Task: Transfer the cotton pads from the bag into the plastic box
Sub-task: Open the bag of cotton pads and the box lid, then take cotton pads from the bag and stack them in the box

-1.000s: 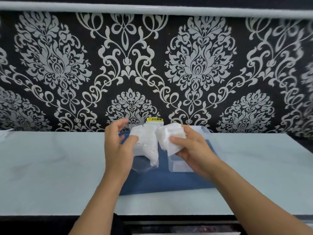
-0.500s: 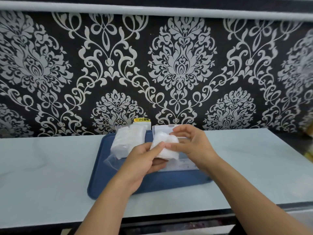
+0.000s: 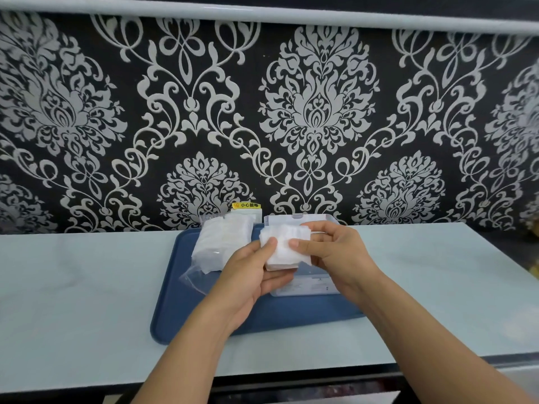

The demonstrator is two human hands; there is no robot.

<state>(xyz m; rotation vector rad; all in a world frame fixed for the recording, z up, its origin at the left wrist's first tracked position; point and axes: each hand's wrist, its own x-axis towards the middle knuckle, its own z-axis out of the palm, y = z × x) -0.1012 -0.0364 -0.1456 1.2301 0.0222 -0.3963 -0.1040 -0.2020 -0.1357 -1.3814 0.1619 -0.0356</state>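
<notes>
Patterned wall behind a pale counter (image 3: pixel 87 287) with a blue tray (image 3: pixel 262 319).
Both hands, left (image 3: pixel 250 275) and right (image 3: pixel 335 255), grip a pad stack (image 3: pixel 284 247) over the clear box (image 3: pixel 309 288); bag (image 3: pixel 217 246) lies left.

White cotton pads (image 3: pixel 284 247) in a stack hang above the clear plastic box (image 3: pixel 306 285); the clear bag (image 3: pixel 217 247), part-full, lies left.

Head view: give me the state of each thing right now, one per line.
Stack of cotton pads: held by both hands above the box.
Left hand: grips the stack.
Right hand: grips the stack.
Bag: lying on the tray, pads inside.
Plastic box: lid open.
Tray: flat on the counter.
</notes>
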